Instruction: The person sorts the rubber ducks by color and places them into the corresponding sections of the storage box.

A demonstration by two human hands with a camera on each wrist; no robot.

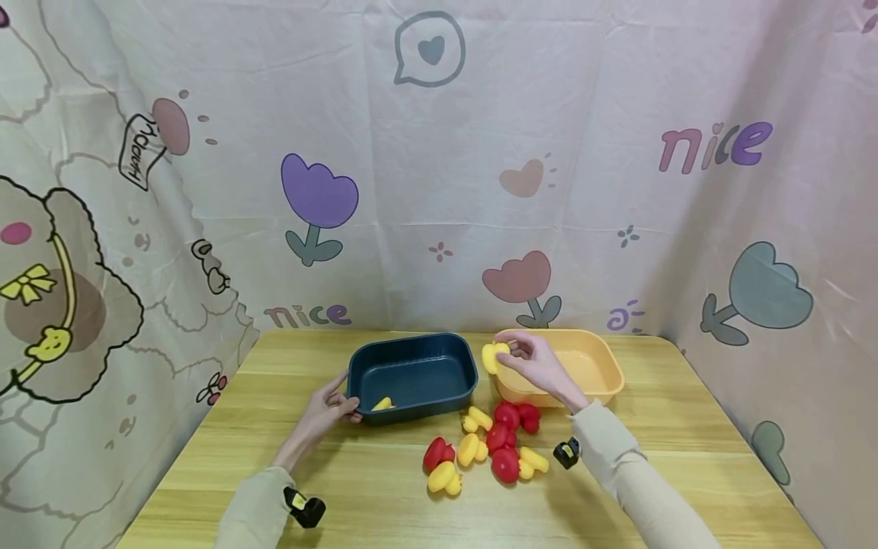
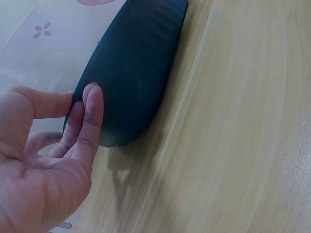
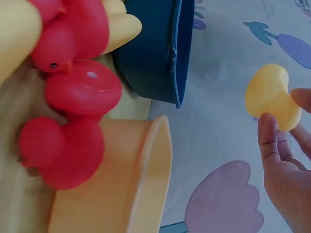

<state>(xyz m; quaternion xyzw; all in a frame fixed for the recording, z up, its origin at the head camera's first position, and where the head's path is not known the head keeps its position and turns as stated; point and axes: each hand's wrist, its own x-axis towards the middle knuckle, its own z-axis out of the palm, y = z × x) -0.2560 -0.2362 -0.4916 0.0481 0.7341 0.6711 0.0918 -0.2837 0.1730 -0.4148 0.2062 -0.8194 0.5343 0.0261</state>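
Observation:
My left hand (image 1: 331,402) grips the near left rim of a dark blue plastic basin (image 1: 411,412), thumb on one side of the wall and fingers on the other. Inside that basin lies one yellow rubber duck (image 1: 382,404). Above the left edge of a pale orange basin (image 1: 597,366), my right hand (image 1: 533,360) pinches another yellow rubber duck (image 1: 492,357) between thumb and fingers. In the right wrist view this held duck (image 3: 268,92) hangs clear of both basins. Red rubber ducks (image 1: 505,465) and yellow rubber ducks (image 1: 444,478) lie loose in front of the basins.
The basins stand side by side near the back of a wooden table (image 1: 384,503). Behind them hangs a patterned cloth (image 1: 439,152), which also covers both sides. A small black camera is strapped to each wrist.

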